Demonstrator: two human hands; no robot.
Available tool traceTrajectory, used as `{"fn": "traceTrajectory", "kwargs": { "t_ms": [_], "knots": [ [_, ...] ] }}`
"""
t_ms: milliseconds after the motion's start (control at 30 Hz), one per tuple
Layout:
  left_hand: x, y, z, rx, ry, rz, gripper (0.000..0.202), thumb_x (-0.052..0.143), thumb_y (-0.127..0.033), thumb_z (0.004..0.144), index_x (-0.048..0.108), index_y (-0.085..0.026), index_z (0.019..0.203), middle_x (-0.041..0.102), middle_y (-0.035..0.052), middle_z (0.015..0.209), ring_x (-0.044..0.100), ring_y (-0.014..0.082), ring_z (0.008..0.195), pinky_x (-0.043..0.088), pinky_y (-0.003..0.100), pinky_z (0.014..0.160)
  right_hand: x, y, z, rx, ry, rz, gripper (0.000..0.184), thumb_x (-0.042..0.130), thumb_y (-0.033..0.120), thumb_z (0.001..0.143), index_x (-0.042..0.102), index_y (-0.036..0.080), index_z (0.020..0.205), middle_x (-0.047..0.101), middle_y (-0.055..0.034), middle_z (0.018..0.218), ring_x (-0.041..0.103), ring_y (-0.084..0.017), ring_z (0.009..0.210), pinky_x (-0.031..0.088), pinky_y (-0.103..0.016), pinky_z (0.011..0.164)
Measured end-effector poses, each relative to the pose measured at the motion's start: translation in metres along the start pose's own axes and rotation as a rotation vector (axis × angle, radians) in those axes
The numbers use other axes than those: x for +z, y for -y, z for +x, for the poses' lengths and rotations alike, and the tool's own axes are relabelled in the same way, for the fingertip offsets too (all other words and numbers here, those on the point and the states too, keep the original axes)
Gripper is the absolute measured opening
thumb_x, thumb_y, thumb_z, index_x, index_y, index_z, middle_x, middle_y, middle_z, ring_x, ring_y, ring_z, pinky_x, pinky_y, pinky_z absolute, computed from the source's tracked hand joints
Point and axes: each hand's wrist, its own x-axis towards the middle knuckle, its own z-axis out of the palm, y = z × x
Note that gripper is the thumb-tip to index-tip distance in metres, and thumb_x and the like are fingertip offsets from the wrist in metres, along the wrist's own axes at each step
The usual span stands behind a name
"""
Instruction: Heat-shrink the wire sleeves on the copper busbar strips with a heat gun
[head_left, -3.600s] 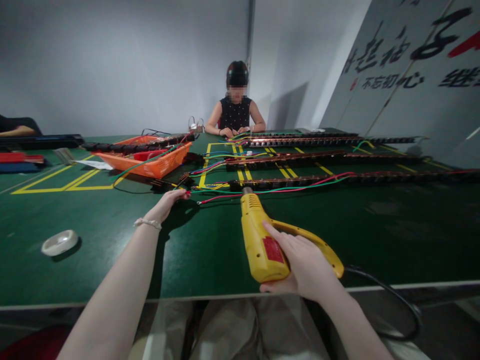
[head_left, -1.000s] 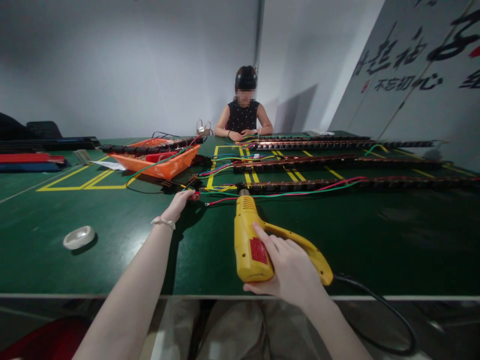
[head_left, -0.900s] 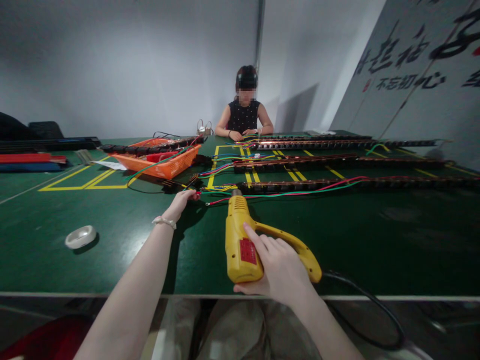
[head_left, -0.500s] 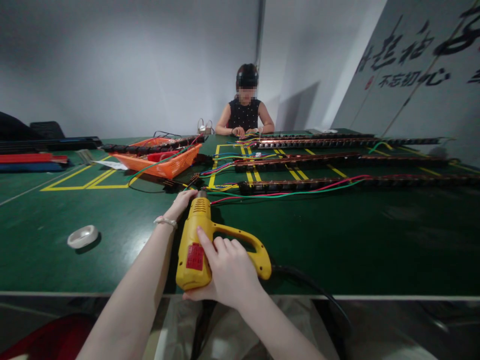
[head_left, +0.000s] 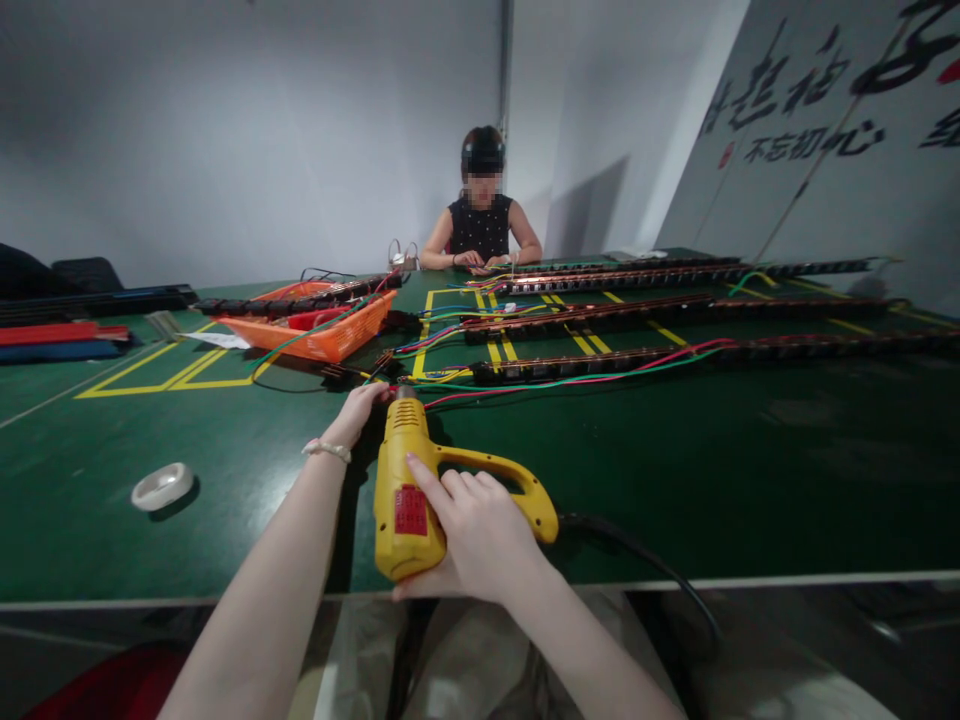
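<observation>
My right hand (head_left: 476, 525) grips the body of a yellow heat gun (head_left: 405, 430) from behind, thumb underneath and index finger along the top. The nozzle points away from me, toward the wire ends. Just left of the nozzle, my left hand (head_left: 364, 407) has its fingers closed around the end of a red wire (head_left: 465, 396); the fingertips are small and partly hidden. A green wire (head_left: 592, 380) runs beside the red one, along the nearest long black wired strip (head_left: 600, 364).
An orange basket (head_left: 337, 340) with black strips and wires stands at left. More wired strips (head_left: 592, 318) lie across the green table (head_left: 675, 480). A white oval dish (head_left: 163, 486) sits front left. Across the table a person (head_left: 480, 225) works. The gun's black cord (head_left: 637, 535) hangs over the front edge.
The heat gun and my right hand have shifted slightly right. My left hand stays by the nozzle, where a bit of red now shows at its fingertips. The view has turned slightly.
</observation>
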Motion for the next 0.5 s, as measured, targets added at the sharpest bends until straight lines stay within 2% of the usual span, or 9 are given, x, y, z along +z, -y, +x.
{"fn": "traceTrajectory", "kwargs": {
  "t_ms": [200, 367, 500],
  "knots": [
    [-0.001, -0.002, -0.001, 0.044, 0.029, -0.045, 0.03, 0.06, -0.041, 0.065, 0.047, -0.019, 0.049, 0.058, 0.0027, 0.061, 0.054, 0.0171, 0.069, 0.04, 0.028, 0.076, -0.022, -0.03, -0.022, 0.022, 0.035, -0.002, 0.107, 0.053, 0.078, 0.064, 0.025, 0.013, 0.145, 0.06, -0.0092, 0.095, 0.057, -0.024, 0.084, 0.042, -0.039, 0.079],
    [-0.001, -0.004, -0.002, 0.02, 0.016, -0.053, 0.028, 0.062, -0.04, 0.063, 0.049, -0.019, 0.049, 0.06, 0.0037, 0.063, 0.055, 0.0177, 0.07, 0.041, 0.029, 0.077, -0.036, -0.052, -0.041, 0.106, 0.024, -0.019, 0.118, 0.067, 0.076, 0.049, 0.029, 0.015, 0.143, 0.062, -0.0094, 0.098, 0.059, -0.027, 0.087, 0.044, -0.04, 0.08],
    [0.0, -0.004, -0.002, -0.005, -0.001, -0.06, 0.027, 0.062, -0.04, 0.06, 0.049, -0.019, 0.048, 0.06, 0.0042, 0.063, 0.055, 0.0183, 0.07, 0.042, 0.029, 0.077, -0.043, -0.072, -0.059, 0.115, 0.012, -0.057, 0.116, 0.066, 0.076, 0.053, 0.026, 0.014, 0.143, 0.063, -0.0109, 0.099, 0.061, -0.027, 0.086, 0.046, -0.04, 0.078]
  ]
}}
